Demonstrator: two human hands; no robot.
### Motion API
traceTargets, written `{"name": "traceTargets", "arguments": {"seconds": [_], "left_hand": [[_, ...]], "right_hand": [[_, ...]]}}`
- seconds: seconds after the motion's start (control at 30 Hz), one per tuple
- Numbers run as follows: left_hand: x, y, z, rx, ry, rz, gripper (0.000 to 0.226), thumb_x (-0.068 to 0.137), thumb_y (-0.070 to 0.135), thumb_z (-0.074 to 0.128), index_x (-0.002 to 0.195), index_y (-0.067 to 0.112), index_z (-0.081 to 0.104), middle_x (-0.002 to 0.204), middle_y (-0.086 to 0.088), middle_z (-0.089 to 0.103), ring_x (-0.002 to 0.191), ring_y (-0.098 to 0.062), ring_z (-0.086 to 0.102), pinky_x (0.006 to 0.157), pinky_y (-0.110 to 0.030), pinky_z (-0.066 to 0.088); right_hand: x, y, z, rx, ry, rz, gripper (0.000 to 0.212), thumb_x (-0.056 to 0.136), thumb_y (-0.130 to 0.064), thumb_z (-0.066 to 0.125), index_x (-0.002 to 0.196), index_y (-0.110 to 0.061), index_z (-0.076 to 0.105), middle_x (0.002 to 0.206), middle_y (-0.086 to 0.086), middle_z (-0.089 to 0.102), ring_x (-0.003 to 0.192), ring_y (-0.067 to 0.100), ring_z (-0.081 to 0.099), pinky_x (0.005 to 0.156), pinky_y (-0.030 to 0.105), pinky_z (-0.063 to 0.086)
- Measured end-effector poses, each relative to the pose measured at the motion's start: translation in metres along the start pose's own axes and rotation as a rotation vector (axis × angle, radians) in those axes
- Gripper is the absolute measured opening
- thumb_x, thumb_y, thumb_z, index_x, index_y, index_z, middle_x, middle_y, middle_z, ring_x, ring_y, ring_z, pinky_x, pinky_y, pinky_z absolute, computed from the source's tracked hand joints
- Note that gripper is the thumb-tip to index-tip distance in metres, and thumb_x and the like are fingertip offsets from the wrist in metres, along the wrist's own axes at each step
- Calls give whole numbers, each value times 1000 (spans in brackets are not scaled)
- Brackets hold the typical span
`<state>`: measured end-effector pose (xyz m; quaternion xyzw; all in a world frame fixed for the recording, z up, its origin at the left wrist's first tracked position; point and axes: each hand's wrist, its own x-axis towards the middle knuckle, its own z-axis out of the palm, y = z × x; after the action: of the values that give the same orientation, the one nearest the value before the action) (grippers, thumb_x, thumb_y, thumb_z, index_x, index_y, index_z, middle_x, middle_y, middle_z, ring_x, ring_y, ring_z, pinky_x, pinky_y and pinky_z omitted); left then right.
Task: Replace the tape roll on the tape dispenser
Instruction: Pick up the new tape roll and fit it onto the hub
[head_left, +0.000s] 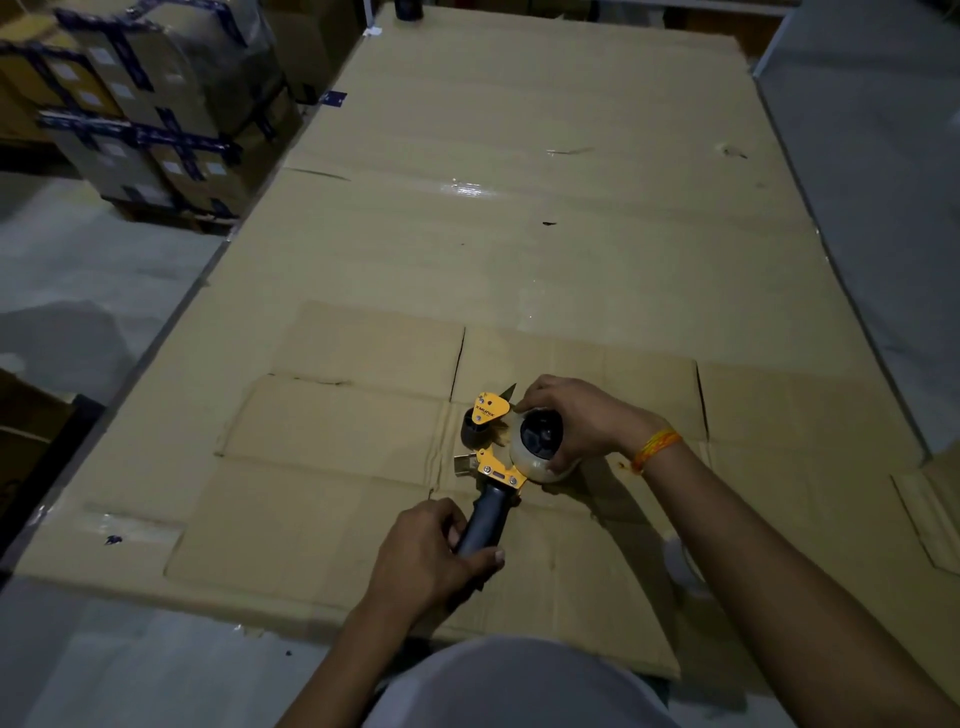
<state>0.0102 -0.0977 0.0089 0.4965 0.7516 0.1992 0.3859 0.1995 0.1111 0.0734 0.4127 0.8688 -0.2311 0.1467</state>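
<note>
A yellow tape dispenser (493, 462) with a dark handle lies on flattened cardboard (519, 234) in front of me. My left hand (431, 556) is closed around the handle. A clear tape roll (537, 447) sits on the dispenser's black hub, and my right hand (576, 421) wraps over it from the right, fingers on its rim. An orange thread band circles my right wrist. A pale roll-like object (680, 564) lies on the cardboard partly under my right forearm; it is too dim to identify surely.
Stacked cartons (140, 104) bound with blue tape stand at the far left on the grey floor (93, 291). A dark box edge (31, 441) sits at the left. More cardboard flaps (930, 509) lie at the right. A dark object (409, 9) stands at the sheet's far end.
</note>
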Motion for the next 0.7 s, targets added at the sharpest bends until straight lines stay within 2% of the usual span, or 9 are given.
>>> {"name": "traceTargets", "arguments": {"seconds": [0.2, 0.3, 0.37, 0.43, 0.5, 0.57, 0.63, 0.7], "left_hand": [[-1, -1, 2, -24, -3, -10, 59, 60, 63, 91, 79, 17, 58, 68, -3, 75, 48, -9, 74, 52, -49, 62], [-1, 1, 2, -16, 10, 3, 60, 59, 63, 91, 80, 17, 59, 68, -1, 73, 48, -5, 73, 54, -43, 63], [-2, 3, 1, -2, 11, 15, 58, 62, 59, 91, 82, 14, 60, 67, 0, 71, 47, -2, 70, 50, -33, 62], [-2, 3, 1, -9, 12, 17, 58, 61, 59, 91, 82, 15, 59, 69, -1, 72, 47, -3, 72, 52, -40, 63], [-1, 2, 2, -14, 10, 22, 58, 61, 59, 90, 80, 15, 58, 68, -1, 73, 47, -5, 72, 52, -44, 63], [0, 2, 3, -13, 30, 41, 58, 61, 56, 91, 78, 13, 56, 63, 1, 69, 45, -1, 69, 48, -34, 59], [0, 4, 2, 0, 43, 67, 57, 62, 54, 92, 78, 11, 57, 58, 5, 64, 45, 4, 65, 42, -18, 46], [0, 4, 3, 5, 45, 79, 57, 63, 54, 91, 80, 10, 59, 57, 7, 61, 46, 5, 64, 42, -14, 40]], "right_hand": [[0, 2, 2, -7, -37, -49, 92, 70, -19, 97, 151, -20, 55, 150, 2, 50, 138, 24, 48, 111, 34, 47], [-2, -1, 9, 13, 3, -61, 89, 73, -31, 95, 151, -21, 55, 149, 3, 48, 135, 23, 47, 108, 32, 49], [-4, -8, 18, -18, 74, -50, 81, 76, -43, 90, 148, -26, 58, 148, 2, 46, 134, 23, 46, 104, 37, 53], [-5, -16, 30, -91, 211, -49, 64, 80, -50, 83, 137, -28, 65, 143, 3, 45, 130, 24, 45, 97, 40, 56], [-4, -24, 42, -138, 360, -55, 48, 84, -54, 75, 123, -25, 72, 130, 3, 47, 119, 24, 46, 90, 41, 56], [0, -30, 50, -157, 437, -38, 44, 86, -54, 74, 114, -20, 75, 118, 4, 48, 111, 24, 45, 87, 40, 54], [4, -33, 56, -183, 464, -29, 42, 86, -51, 75, 111, -18, 77, 112, 4, 49, 107, 25, 45, 87, 40, 51], [8, -35, 59, -200, 466, -24, 36, 88, -47, 76, 109, -18, 78, 112, 5, 51, 107, 25, 46, 88, 40, 50]]}}
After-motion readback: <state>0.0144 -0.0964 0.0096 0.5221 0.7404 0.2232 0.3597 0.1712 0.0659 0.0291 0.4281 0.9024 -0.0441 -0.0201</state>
